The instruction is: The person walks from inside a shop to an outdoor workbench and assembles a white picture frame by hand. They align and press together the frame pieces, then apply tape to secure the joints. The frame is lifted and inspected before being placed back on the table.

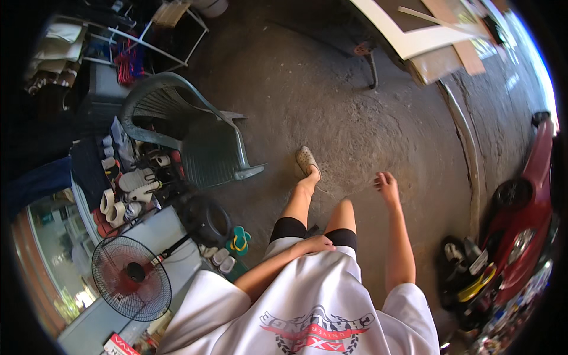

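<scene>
My left hand (316, 244) is drawn across my body at the hem of my white printed shirt (313, 278), over my dark shorts (341, 238). Its fingers look curled in; whether they hold anything is hidden. Stretched out ahead on the right, my right hand (386, 186) hangs over the floor with loosely bent fingers, slightly apart, and no object shows in it. A beige clog (307, 162) is on my forward left foot. My other foot is out of sight below the bent knee.
Left stand a green plastic chair (210, 148), a shoe rack with several shoes (139, 183) and a fan (136, 272). Green flip-flops (238, 241) lie near a tire (207, 219). Ahead right is a table with boards (435, 65); a red car (520, 219) stands far right, beyond a long pole (467, 142).
</scene>
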{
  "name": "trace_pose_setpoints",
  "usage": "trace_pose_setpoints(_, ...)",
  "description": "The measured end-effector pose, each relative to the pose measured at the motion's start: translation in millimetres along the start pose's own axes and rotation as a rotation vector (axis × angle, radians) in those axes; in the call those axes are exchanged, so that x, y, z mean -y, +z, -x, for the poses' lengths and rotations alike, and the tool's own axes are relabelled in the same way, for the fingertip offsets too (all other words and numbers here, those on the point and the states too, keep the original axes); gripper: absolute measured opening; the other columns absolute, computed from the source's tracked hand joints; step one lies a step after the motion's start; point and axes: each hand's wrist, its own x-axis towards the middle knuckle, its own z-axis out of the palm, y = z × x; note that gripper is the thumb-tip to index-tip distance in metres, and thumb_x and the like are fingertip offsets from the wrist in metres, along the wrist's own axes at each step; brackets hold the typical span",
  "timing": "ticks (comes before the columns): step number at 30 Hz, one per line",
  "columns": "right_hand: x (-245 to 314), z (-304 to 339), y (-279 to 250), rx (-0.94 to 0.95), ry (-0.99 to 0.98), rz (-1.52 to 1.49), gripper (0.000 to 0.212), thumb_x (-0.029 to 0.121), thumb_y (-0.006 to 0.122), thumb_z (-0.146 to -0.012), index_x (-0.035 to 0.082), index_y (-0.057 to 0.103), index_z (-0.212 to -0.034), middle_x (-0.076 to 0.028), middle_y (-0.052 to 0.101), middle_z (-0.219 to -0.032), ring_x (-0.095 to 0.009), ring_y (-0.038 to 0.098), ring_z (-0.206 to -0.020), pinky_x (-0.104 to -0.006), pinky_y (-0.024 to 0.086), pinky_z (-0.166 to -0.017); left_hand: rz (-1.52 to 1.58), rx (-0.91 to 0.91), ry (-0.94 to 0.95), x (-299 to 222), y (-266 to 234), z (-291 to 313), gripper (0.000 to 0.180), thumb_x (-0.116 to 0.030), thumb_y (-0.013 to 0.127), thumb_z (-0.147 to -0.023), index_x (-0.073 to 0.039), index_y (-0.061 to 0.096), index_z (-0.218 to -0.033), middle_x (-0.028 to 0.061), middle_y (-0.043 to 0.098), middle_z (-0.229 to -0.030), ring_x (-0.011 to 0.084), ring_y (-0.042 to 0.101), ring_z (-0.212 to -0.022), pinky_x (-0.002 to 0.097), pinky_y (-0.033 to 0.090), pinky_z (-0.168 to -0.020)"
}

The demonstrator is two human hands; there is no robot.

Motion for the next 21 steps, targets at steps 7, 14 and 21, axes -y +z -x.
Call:
trace_pose_setpoints(7, 81, -231, 102, 0.147, 0.121, -0.019, 0.027, 0.032, 0.056, -0.101, 0.008, 0.061, -0.111, -0.005, 0.069, -0.089, -0.014, 0.064, -0.073, -0.0296, 0.049, -0.063, 0.307, -0.325, -0.233, -57, -100, -23, 0.069, -0.064, 0.057, -0.090, 0.002, 0.072, -0.078, 0.0223, 0.068, -0.072, 0.0238, 0.068, -0.067, 0.0426, 0.049, -0.066)
trace_pose_setpoints(14, 119, -518, 164, 0.001, 0.173, -0.222, 0.025, 0.028, 0.056, -0.101, 0.006, 0.058, -0.113, -0.008, 0.069, -0.090, -0.019, 0.067, -0.077, -0.0351, 0.052, -0.065, 0.565, -0.330, -0.257, -95, -200, -138, 0.072, -0.063, 0.053, -0.095, 0.002, 0.071, -0.070, 0.0138, 0.066, -0.062, 0.0166, 0.062, -0.063, 0.0418, 0.049, -0.065)
trace_pose_setpoints(21, 34, -817, 175, -0.038, 0.002, -0.427, 0.029, 0.025, 0.059, -0.099, 0.003, 0.058, -0.119, -0.008, 0.068, -0.093, -0.023, 0.068, -0.081, -0.0378, 0.058, -0.073, 0.906, -0.215, -0.213, -28, -306, -247, 0.060, -0.053, 0.054, -0.099, 0.003, 0.075, -0.093, 0.0137, 0.074, -0.080, 0.0179, 0.067, -0.076, 0.0376, 0.054, -0.075)
